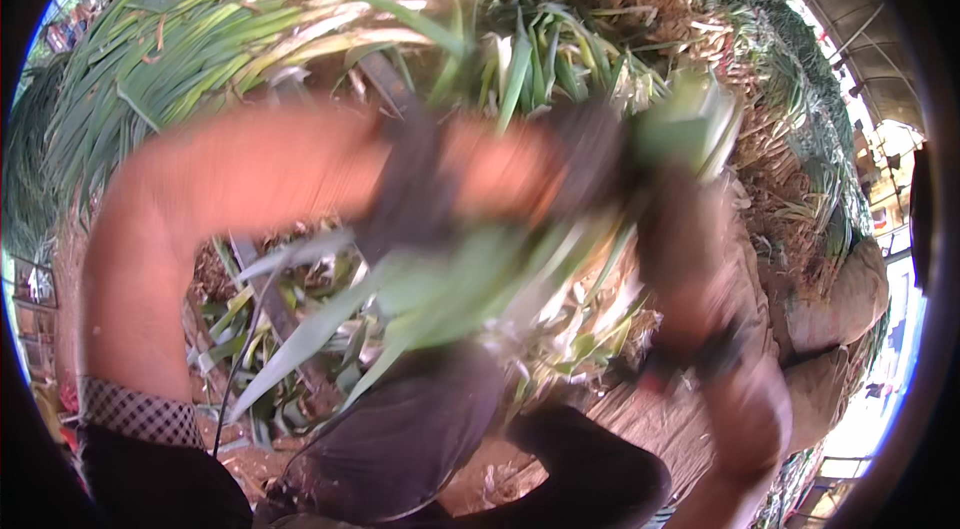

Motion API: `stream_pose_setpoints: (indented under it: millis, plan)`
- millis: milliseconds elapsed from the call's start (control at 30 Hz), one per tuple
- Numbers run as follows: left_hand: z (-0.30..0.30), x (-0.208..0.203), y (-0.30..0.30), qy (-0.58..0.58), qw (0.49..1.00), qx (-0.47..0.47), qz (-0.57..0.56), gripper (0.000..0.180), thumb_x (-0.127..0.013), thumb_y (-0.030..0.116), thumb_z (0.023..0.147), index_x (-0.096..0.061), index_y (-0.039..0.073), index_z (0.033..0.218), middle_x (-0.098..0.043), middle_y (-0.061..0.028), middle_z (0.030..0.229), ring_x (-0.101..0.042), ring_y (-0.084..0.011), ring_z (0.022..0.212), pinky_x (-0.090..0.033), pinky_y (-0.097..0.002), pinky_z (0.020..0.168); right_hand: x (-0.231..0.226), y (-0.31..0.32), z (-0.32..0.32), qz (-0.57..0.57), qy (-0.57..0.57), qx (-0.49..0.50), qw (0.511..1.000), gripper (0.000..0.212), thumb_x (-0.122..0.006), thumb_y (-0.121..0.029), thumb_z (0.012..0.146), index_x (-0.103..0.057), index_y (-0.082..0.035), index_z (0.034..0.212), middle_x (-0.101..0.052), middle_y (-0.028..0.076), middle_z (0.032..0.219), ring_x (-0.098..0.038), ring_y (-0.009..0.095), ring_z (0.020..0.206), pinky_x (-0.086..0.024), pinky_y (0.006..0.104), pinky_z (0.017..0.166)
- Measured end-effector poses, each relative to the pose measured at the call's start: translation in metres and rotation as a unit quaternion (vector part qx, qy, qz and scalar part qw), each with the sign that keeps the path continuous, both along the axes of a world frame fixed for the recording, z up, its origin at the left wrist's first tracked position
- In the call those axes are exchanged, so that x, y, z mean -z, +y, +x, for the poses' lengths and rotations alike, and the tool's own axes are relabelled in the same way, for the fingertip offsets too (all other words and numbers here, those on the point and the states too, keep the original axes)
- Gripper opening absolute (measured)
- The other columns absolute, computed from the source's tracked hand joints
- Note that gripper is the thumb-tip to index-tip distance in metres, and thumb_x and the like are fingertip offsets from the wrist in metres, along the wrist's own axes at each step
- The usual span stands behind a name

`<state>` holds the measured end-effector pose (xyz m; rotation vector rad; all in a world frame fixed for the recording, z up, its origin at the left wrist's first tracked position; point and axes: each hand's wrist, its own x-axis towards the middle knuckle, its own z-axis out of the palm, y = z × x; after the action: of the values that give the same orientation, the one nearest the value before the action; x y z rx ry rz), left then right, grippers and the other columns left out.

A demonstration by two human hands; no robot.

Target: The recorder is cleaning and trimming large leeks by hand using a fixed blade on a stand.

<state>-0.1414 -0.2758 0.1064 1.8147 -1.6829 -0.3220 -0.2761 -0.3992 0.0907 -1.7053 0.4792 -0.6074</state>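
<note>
Green leaves (430,294) beside left grip (592,161)

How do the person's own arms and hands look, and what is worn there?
Left arm: dark sleeve, checked cuff, wide dark wristband. Right arm: dark band with a reddish spot; no sleeve shows. Blur hides details of the left hand and right hand.

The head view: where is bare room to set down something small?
Brown surface between the dark-trousered leg and right forearm looks mostly free. Crowded: upper left, with piled green stalks; below the left forearm, among loose leaves.
</note>
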Motion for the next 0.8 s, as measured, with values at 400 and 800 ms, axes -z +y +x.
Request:
stream_pose_setpoints:
  millis: [400,800]
  plan:
    - [0.171,-0.032,0.065,-0.15,0.949,-0.273,-0.055,0.052,-0.056,0.043,0.088,-0.051,-0.004,0.11,-0.058,-0.0215,0.097,-0.059,-0.0322,0.085,-0.047,-0.0456,0.074,0.02,-0.116,0.058,-0.634,0.01,0.07,0.77,0.031,-0.07,-0.013,0.077,-0.062,-0.002,0.105,-0.065,0.015,0.096,-0.063,0.034,0.081,-0.051,0.0387,0.069]
    - [0.187,0.135,0.376,-0.331,0.719,-0.61,0.034,0.046,-0.064,0.027,0.075,-0.053,0.006,0.115,-0.057,-0.0209,0.11,-0.057,-0.0395,0.1,-0.047,-0.0486,0.081,0.119,0.079,-0.003,-0.436,0.249,-0.199,0.842,0.035,-0.073,-0.018,0.068,-0.06,-0.006,0.099,-0.064,0.016,0.087,-0.063,0.037,0.082,-0.05,0.0452,0.073]
